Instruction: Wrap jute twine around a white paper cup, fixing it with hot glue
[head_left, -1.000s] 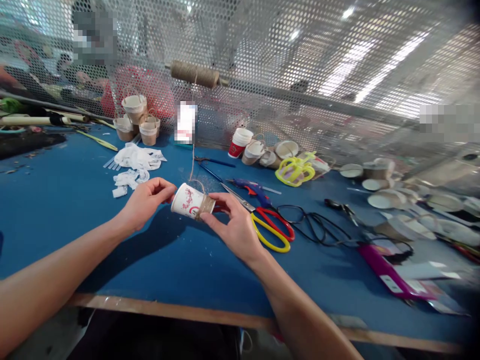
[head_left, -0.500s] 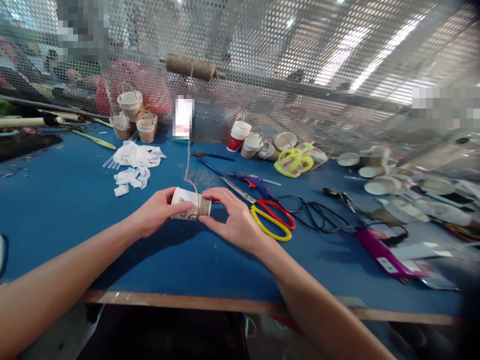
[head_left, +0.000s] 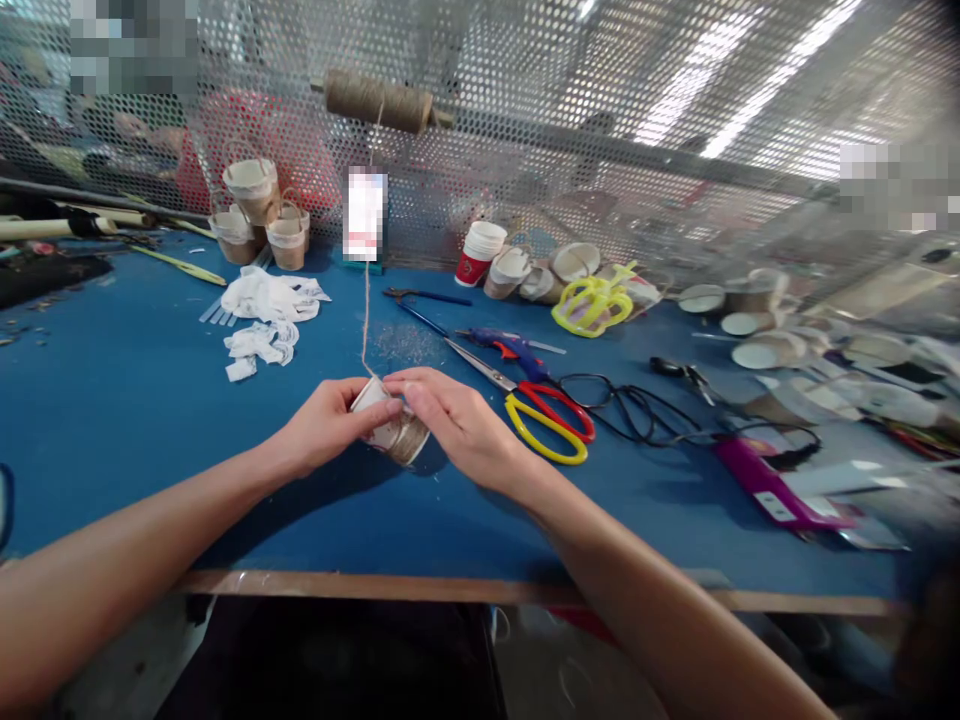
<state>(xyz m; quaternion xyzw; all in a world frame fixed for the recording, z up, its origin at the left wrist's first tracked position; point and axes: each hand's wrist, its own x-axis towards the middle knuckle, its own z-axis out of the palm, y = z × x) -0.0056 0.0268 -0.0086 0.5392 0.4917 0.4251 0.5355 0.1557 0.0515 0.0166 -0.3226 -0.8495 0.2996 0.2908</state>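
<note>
A small white paper cup (head_left: 391, 432) with brown twine wound round its base lies between both my hands over the blue table (head_left: 150, 420). My left hand (head_left: 330, 425) is closed on the cup's rim end. My right hand (head_left: 457, 425) covers the cup from the right, fingers closed on it and pinching the twine. A strand of twine (head_left: 366, 310) runs up from the cup to the twine spool (head_left: 375, 100) on a rod at the mesh screen.
Red-and-yellow scissors (head_left: 544, 420) lie just right of my right hand, a blue glue gun (head_left: 510, 350) and black cable (head_left: 637, 415) beyond. White paper scraps (head_left: 266, 310) lie at the left. Twine-wrapped cups (head_left: 255, 215) and paper cups (head_left: 517, 275) stand along the mesh. A person sits behind the mesh.
Both hands have turned the cup and lowered it toward the table. My right hand has moved over the top of the cup; the twine strand is now pulled straighter.
</note>
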